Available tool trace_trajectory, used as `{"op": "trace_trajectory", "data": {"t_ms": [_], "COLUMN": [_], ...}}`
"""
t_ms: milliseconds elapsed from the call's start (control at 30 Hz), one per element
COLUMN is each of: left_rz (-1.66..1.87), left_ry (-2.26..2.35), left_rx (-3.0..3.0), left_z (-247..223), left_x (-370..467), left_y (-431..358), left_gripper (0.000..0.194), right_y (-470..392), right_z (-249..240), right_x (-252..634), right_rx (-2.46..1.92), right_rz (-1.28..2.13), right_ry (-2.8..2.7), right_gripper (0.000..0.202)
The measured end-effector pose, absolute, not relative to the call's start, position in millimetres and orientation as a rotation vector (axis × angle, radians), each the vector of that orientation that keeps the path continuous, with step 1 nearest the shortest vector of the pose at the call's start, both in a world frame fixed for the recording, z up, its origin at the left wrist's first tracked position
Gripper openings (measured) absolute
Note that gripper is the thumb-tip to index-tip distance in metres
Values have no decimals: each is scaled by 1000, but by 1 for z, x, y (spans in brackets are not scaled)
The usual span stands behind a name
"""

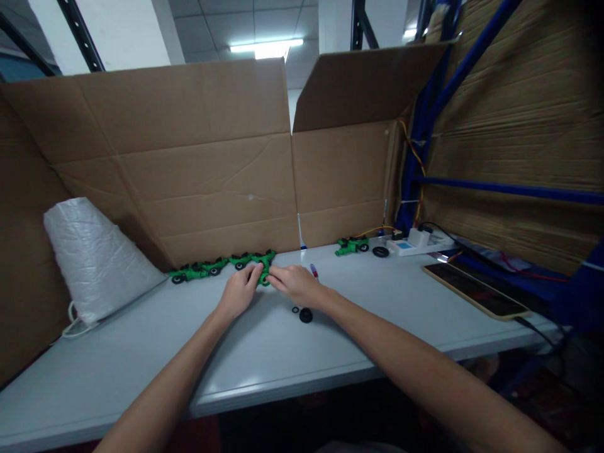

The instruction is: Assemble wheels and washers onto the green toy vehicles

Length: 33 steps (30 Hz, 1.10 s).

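Note:
Both hands meet at the middle of the table around a green toy car [265,279]. My left hand [240,290] pinches it from the left with thumb and fingers, and my right hand [298,284] is closed on its right side. The fingers cover part of the car. Just behind it sit more green toy cars with black wheels, one [195,270] farther left and one [240,260] close by the left hand. A black wheel [306,315] and a small black ring [295,309] lie below the right hand. Beyond that hand is a screwdriver [314,271].
Another green toy car [349,245] and a black wheel [380,251] lie at the back right, beside a white power strip [419,242]. A phone [476,289] rests at the right edge. A plastic-wrapped bundle [101,261] stands left. Cardboard walls [212,170] enclose the white table [141,371].

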<state>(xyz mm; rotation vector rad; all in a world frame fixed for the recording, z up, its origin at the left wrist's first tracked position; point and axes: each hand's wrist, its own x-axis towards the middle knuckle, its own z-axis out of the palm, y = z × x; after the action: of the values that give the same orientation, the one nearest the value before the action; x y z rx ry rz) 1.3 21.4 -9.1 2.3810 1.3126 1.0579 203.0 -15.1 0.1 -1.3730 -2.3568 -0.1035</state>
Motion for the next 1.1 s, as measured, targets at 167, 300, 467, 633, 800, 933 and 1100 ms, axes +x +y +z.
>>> {"op": "trace_trajectory", "data": {"t_ms": [167, 300, 467, 633, 800, 933, 1100], "left_rz": [1228, 1340, 1393, 1359, 1344, 1353, 1371], "left_ry": [1222, 1244, 1271, 1260, 1216, 1155, 1038], "left_rx": [2214, 2031, 1759, 1626, 1577, 1501, 1430], "left_z": [-12, -11, -11, -15, -16, -15, -10], "left_x": [1, -4, -8, -9, -7, -7, -7], "left_y": [29, 32, 38, 41, 36, 35, 35], "left_gripper": [49, 49, 56, 61, 62, 62, 63], "right_y": [-13, -9, -1, 3, 1, 1, 1], "right_z": [5, 10, 13, 8, 7, 6, 5], "right_x": [214, 230, 248, 254, 253, 250, 248], "right_rx": [-1343, -1350, -1229, -1209, -1262, -1237, -1177], "right_rz": [-73, 58, 747, 1287, 1348, 1303, 1077], "right_ry": [-2390, -2483, -2595, -2648, -2647, -2661, -2728], "right_gripper": [34, 29, 40, 56, 66, 65, 64]}}
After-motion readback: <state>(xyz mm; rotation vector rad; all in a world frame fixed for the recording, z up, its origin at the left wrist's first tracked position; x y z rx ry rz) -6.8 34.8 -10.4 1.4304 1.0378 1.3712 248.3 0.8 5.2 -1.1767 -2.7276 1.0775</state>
